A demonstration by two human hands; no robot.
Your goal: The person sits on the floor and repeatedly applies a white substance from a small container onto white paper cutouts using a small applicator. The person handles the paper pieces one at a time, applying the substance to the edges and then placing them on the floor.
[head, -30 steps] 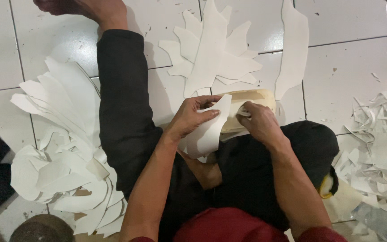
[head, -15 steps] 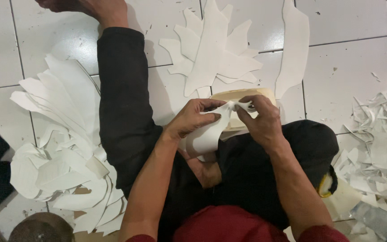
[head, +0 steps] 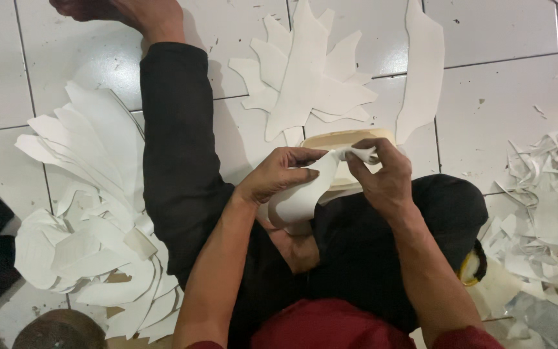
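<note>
My left hand grips a curved white cut-out piece that bends down over my lap. My right hand pinches the top end of the same piece between thumb and fingers. Just behind both hands sits a pale tan block-like object, partly hidden by my fingers. I sit on the tiled floor with legs in black trousers, one leg stretched out to the upper left.
A fanned pile of white cut pieces lies at my left. Another spread of white shapes and a long strip lie ahead. Scrap offcuts heap at the right. A brown round object sits bottom left.
Both hands have shifted slightly up and right along the white piece; my right hand now pinches its top end, and the piece is bent more sharply.
</note>
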